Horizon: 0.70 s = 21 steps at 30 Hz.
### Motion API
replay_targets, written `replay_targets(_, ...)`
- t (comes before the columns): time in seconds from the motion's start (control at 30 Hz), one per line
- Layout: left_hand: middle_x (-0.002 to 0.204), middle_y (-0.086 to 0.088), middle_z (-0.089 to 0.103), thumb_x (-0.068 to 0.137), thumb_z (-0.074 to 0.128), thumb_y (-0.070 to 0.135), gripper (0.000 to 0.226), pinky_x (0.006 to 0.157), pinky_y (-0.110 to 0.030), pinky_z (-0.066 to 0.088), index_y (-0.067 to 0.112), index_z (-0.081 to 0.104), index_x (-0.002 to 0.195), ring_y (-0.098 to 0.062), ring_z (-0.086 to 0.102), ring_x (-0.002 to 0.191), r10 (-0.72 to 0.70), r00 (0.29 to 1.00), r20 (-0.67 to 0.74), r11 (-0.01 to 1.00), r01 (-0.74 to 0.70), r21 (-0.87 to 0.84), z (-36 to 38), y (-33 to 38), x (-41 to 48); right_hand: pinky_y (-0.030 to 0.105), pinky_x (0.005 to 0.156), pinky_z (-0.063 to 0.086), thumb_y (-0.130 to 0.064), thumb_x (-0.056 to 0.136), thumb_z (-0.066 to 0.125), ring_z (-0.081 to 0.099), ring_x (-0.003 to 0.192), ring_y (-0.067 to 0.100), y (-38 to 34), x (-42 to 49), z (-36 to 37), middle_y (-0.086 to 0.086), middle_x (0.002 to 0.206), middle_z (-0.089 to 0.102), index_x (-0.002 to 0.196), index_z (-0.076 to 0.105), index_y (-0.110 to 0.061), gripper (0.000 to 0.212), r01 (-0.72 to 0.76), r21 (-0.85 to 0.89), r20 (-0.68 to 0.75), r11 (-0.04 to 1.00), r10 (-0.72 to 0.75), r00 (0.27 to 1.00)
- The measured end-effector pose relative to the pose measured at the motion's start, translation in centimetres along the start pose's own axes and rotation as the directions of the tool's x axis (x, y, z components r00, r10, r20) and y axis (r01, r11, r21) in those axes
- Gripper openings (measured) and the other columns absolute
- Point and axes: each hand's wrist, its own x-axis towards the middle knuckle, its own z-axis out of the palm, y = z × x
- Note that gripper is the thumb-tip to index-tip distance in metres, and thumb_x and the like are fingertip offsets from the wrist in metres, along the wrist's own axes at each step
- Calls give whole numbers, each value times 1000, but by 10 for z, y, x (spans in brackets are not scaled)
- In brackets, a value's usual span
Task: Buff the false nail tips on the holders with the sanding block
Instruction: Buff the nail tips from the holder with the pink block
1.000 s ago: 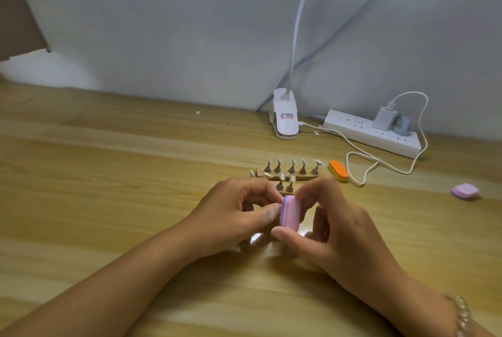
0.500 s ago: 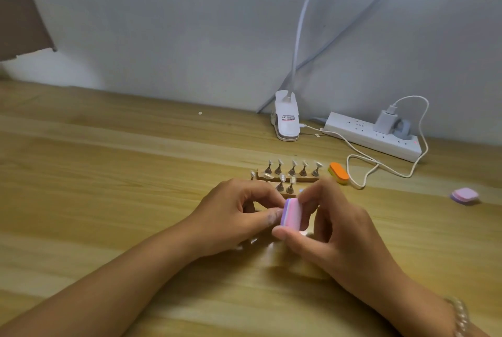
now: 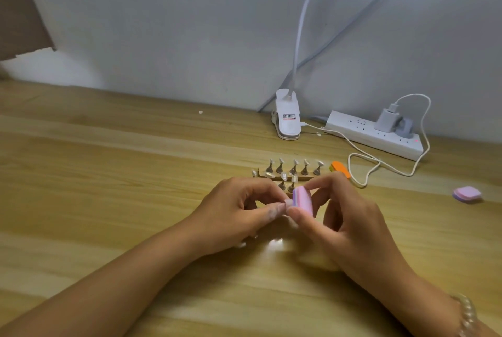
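as hands (image 3: 239, 217) (image 3: 350, 225) pinch block (image 3: 304, 199) against tip (image 3: 288, 202), holders (image 3: 293, 170) crowd.

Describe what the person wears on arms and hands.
No sleeves or gloves are in view: the left hand and right hand are bare, with no ring showing. A bracelet of pale, pearly round beads circles the right wrist.

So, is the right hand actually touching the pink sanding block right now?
Touching. The head view shows the right hand pinching the pink sanding block, thumb at its lower end and fingertips at its upper end, with no gap.
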Motion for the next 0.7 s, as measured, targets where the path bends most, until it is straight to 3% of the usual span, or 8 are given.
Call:
replay_targets(0.1,76,17,69,89,62,28,12,46,-26,45,30,73,93,-7,54,48,5,1000,3,1000,-5,4,0,0,0,20,46,32,-61,77,66,46,46,11,-4,-4,5,-15,77,61,102,53,-25,45,74,-37,70,997,-71,995)
replay_targets(0.23,79,14,71,89,63,31,12,49,-25,46,31,74,92,-7,56,49,11,1000,-5,1000,-11,7,0,1,0,26,46,37,-56,76,67,49,45,11,1,1,-1,-16,73,64,98,54,-24,41,-19,7,-17,1000,19,1000)
replay_targets(0.37,81,8,71,91,60,28,14,50,-43,52,27,74,95,-11,58,54,-7,1000,8,1000,7,-8,0,3,0,22,45,35,-57,77,66,46,45,7,-4,-4,5,-19,75,58,100,51,-26,42,85,-49,62,995,-82,995)
replay_targets(0.43,80,7,70,91,60,30,14,51,-47,52,27,74,94,-12,58,54,-13,1000,7,1000,14,-16,0,4,0,23,45,35,-56,76,69,48,45,9,-3,-4,3,-18,75,60,100,51,-26,42,57,-26,49,998,-56,997)
replay_targets(0.53,77,12,69,90,61,31,12,49,-41,51,32,73,90,-10,56,51,-7,1000,3,1000,7,-8,0,4,0,28,46,38,-52,76,70,49,46,12,0,-1,1,-18,74,62,98,51,-26,39,3,-24,-20,1000,-3,1000)
replay_targets(0.63,75,16,67,91,60,26,14,47,-34,48,29,73,92,-12,54,49,-1,1000,18,999,0,33,0,3,0,22,45,36,-57,77,65,47,46,4,-4,-5,5,-22,75,56,101,49,-27,41,106,-76,65,992,-101,993)
replay_targets(0.7,73,18,66,91,59,27,14,45,-31,46,29,73,92,-11,53,48,-1,1000,15,999,0,51,0,3,0,21,45,34,-58,76,67,49,46,6,-4,-4,4,-20,76,58,101,49,-28,43,80,-29,75,996,-78,994)
